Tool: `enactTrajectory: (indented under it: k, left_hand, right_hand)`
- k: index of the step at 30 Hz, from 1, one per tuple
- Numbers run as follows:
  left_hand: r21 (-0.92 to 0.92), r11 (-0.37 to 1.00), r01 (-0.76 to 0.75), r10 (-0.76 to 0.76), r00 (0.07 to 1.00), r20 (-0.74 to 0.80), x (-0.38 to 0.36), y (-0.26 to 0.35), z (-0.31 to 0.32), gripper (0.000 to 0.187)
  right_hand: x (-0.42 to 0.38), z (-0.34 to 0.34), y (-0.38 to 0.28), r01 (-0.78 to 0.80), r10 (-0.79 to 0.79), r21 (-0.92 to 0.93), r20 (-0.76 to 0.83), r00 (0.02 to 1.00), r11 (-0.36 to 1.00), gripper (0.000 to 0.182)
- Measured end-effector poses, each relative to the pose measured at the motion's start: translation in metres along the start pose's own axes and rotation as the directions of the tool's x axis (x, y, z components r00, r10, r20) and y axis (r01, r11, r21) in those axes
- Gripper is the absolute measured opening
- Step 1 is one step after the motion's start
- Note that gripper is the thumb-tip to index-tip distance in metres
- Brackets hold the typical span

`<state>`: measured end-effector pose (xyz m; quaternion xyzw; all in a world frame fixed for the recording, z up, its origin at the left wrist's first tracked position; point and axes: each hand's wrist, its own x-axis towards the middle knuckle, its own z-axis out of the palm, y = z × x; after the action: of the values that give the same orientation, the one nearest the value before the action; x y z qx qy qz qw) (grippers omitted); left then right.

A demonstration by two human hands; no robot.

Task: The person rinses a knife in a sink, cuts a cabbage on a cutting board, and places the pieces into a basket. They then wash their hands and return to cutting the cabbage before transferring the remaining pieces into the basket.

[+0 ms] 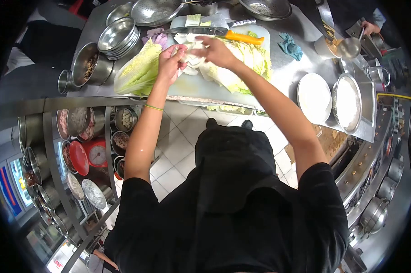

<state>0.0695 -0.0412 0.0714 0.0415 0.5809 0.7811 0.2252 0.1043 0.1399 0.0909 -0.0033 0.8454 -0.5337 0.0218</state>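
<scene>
Over the white cutting board [185, 86], my left hand [171, 63] is closed, fingertips pinched on something small I cannot make out. Close to its right, my right hand [214, 52] has its fingers apart above pale cabbage pieces [189, 63]. Cut napa cabbage [248, 59] lies on the board under and beside my right wrist. Left of my left hand rests a cabbage half [139, 73], with purple leaves [156, 37] behind it. A knife with an orange handle [244, 37] lies across the board beyond my hands, untouched.
Stacked metal bowls [119, 38] and a pot [91, 66] stand at left. Colanders [153, 10] sit at the back. A blue cloth [290, 46], a white bowl [313, 98] and another bowl [347, 102] are at right. Another person's hand [370, 27] holds a ladle at far right.
</scene>
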Motion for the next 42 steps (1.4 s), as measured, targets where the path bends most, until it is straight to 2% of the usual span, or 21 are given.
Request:
enactTrajectory:
  k: [2,5,8,10,16,18,19,22,24,26,27,28,30,32,34,35,36,37,38,40,42]
  left_hand:
    - [0.052,0.998,-0.043,0.041,0.999,0.033,-0.001,-0.003,0.010,0.016]
    - [0.150,0.986,-0.077,0.069,0.996,0.059,-0.001,-0.006,0.011,0.027]
    - [0.118,0.980,-0.159,0.174,0.976,-0.132,0.002,-0.006,0.016,0.029]
    - [0.082,0.987,-0.138,0.152,0.965,-0.214,-0.002,0.007,0.023,0.031]
    - [0.123,0.968,-0.217,0.231,0.966,-0.112,0.018,-0.008,0.009,0.026]
    - [0.111,0.967,-0.230,0.245,0.959,-0.145,0.023,-0.010,0.016,0.023]
    - [0.103,0.965,-0.243,0.258,0.949,-0.181,0.025,-0.008,0.021,0.021]
    - [0.204,0.929,-0.308,0.343,0.924,-0.168,0.028,-0.002,0.033,0.018]
    - [0.218,0.922,-0.320,0.348,0.932,-0.104,0.028,0.003,0.035,0.019]
    - [0.236,0.914,-0.330,0.343,0.939,-0.019,0.022,0.004,0.038,0.021]
    - [0.170,0.918,-0.357,0.359,0.933,0.019,0.019,0.005,0.038,0.021]
    - [0.094,0.919,-0.382,0.376,0.923,0.078,0.018,0.006,0.043,0.020]
    - [0.033,0.988,-0.150,0.149,0.989,0.020,0.003,0.007,0.049,0.020]
    - [0.041,0.989,-0.139,0.133,0.982,0.132,-0.014,0.001,0.055,0.018]
    - [0.244,0.946,-0.211,0.182,0.974,0.137,-0.014,-0.012,0.053,0.018]
    - [0.376,0.893,-0.249,0.216,0.968,0.130,-0.006,-0.021,0.047,0.019]
    - [0.540,0.744,-0.394,0.358,0.917,0.177,0.012,-0.038,0.034,0.027]
    - [0.760,0.534,-0.370,0.383,0.908,0.172,0.010,-0.032,0.039,0.033]
    - [0.758,0.522,-0.392,0.389,0.900,0.198,0.011,-0.031,0.039,0.033]
    - [0.874,0.087,-0.478,0.633,0.704,0.322,0.018,-0.034,0.048,0.036]
    - [0.855,0.144,-0.498,0.599,0.732,0.326,0.001,-0.024,0.092,0.034]
  right_hand:
    - [-0.006,0.005,-0.010,-0.195,0.189,0.328,0.049,0.981,0.924,0.050]
    - [-0.002,0.000,-0.006,-0.111,0.161,0.297,-0.151,0.975,0.948,0.040]
    - [-0.002,-0.004,0.007,0.038,0.060,0.272,-0.344,0.937,0.962,0.041]
    - [-0.003,-0.019,0.004,-0.008,0.183,0.384,-0.420,0.889,0.923,0.028]
    - [0.001,-0.028,0.002,0.004,0.084,0.241,-0.352,0.932,0.970,0.020]
    - [0.010,-0.024,0.008,0.230,-0.313,-0.250,-0.373,0.873,0.941,0.019]
    - [0.014,-0.023,0.010,0.265,-0.409,-0.432,-0.285,0.867,0.862,0.023]
    - [0.005,-0.015,-0.002,0.254,-0.514,-0.632,-0.268,0.815,0.732,0.029]
    - [0.001,-0.015,-0.013,0.322,-0.513,-0.530,-0.261,0.818,0.785,0.035]
    - [-0.003,-0.018,-0.022,0.079,-0.077,-0.118,0.022,0.997,0.990,0.040]
    - [-0.003,-0.015,-0.016,0.002,-0.013,0.170,0.062,0.998,0.986,0.042]
    - [-0.009,-0.013,-0.012,-0.001,-0.013,0.295,0.044,0.999,0.955,0.035]
    - [-0.034,-0.014,-0.004,-0.041,0.058,0.404,-0.030,0.998,0.914,0.029]
    - [-0.065,-0.019,0.001,-0.060,0.103,0.433,-0.075,0.992,0.899,0.025]
    - [-0.107,-0.034,0.003,-0.080,0.189,0.607,-0.117,0.975,0.791,0.020]
    - [-0.130,-0.047,0.001,-0.089,0.235,0.620,-0.158,0.959,0.779,0.021]
    - [-0.150,-0.055,0.008,-0.086,0.280,0.687,-0.175,0.944,0.722,0.020]
    - [-0.172,-0.066,0.014,-0.079,0.305,0.725,-0.186,0.934,0.684,0.020]
    - [-0.195,-0.078,0.020,-0.069,0.326,0.761,-0.191,0.926,0.645,0.019]
    - [-0.246,-0.117,0.008,-0.023,0.329,0.788,-0.230,0.916,0.615,0.022]
    - [-0.296,-0.158,0.005,0.159,0.336,0.801,-0.411,0.848,0.577,0.029]
